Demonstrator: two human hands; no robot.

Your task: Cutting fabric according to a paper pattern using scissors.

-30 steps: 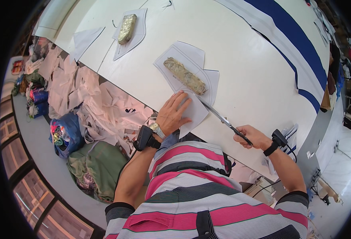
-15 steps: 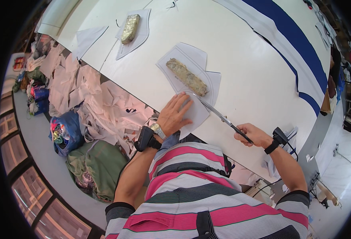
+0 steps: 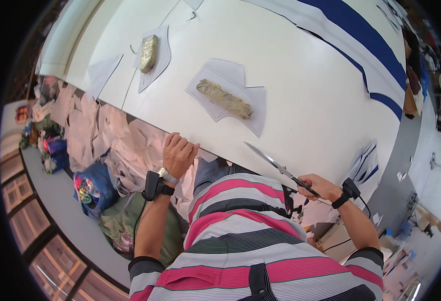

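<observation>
In my right hand (image 3: 316,187) is a pair of long scissors (image 3: 275,164), gripped by the black handles. The blades look closed and point up-left over the table's near edge. My left hand (image 3: 179,154) is at that edge, left of the scissors, with fingers loosely bent and slightly apart; nothing shows in it. Farther in lies a white cut fabric piece (image 3: 254,103), notched on its far side, bearing drawn lines. On it rests a long tape-wrapped weight (image 3: 224,99). Neither hand touches them.
Farther left, a shorter wrapped weight (image 3: 149,53) sits on another white piece (image 3: 162,50). A white triangular scrap (image 3: 102,72) is beside it. White and blue fabric (image 3: 356,35) spreads at the far right. Pale scraps (image 3: 92,125) and a green sack (image 3: 123,220) lie below the table.
My left hand has left the fabric and moved left to the table edge. The offcut beneath it is gone from the tabletop. The scissors have drawn back from the piece toward me.
</observation>
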